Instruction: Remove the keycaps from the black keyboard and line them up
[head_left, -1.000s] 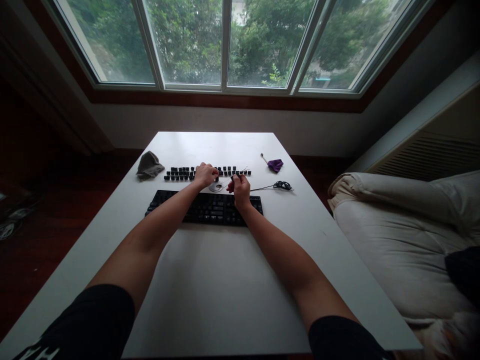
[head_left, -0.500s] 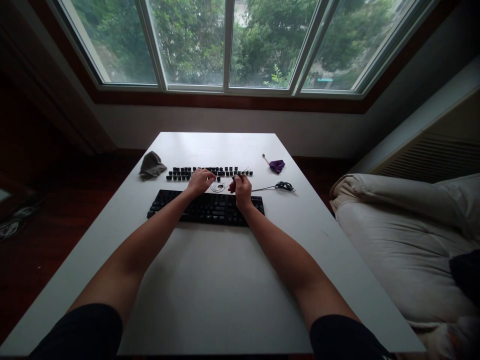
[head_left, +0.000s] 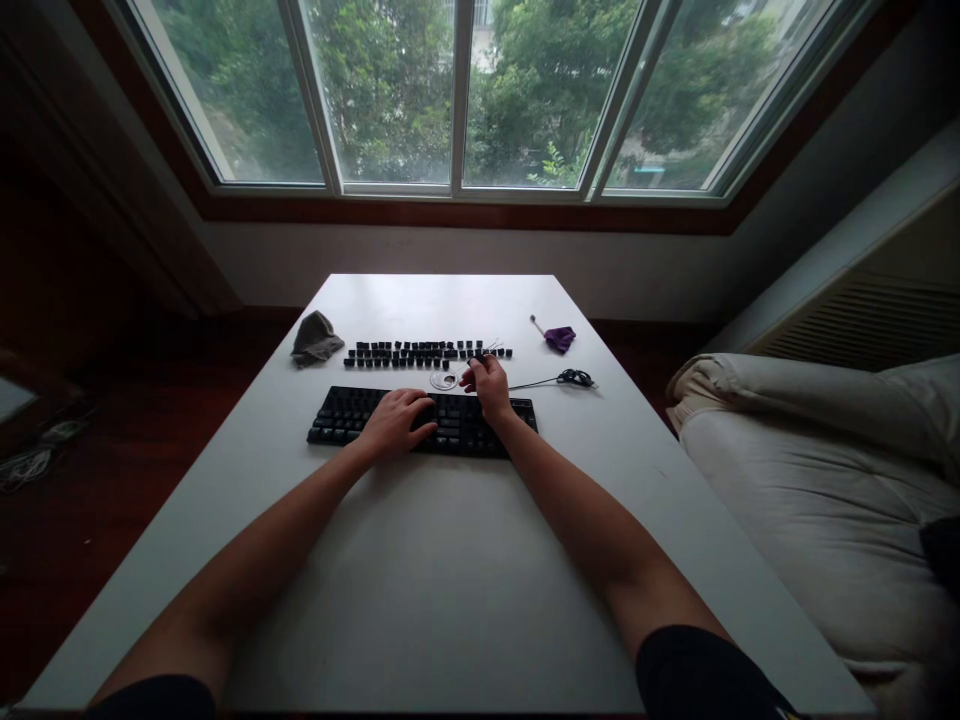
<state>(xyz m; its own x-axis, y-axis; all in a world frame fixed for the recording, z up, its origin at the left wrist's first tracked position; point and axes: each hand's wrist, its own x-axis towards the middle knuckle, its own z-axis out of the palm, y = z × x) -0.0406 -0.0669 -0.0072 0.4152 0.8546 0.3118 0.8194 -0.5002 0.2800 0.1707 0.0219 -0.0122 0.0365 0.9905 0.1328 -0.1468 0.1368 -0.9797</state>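
A black keyboard (head_left: 349,412) lies across the white table. Over its middle rests my left hand (head_left: 397,422), fingers spread and holding nothing. My right hand (head_left: 491,388) is closed above the keyboard's right part. From its fingers sticks a small dark tool with thin wires, which looks like a keycap puller (head_left: 480,357); part of it is hidden by the hand. Behind the keyboard, several loose black keycaps (head_left: 405,355) stand in rows. Between them and the keyboard lies a small clear round dish or lid (head_left: 443,381), close to the right hand.
A grey cloth (head_left: 315,340) sits at the table's far left. At the right are a purple cloth (head_left: 559,339) with a thin-handled brush (head_left: 536,324) and a coiled black cable (head_left: 576,378). A pale sofa (head_left: 780,480) stands beside the table (head_left: 420,600).
My left hand has come back from the loose keycaps onto the keyboard's middle. The right hand keeps its hold in nearly the same place. The camera view has shifted slightly.
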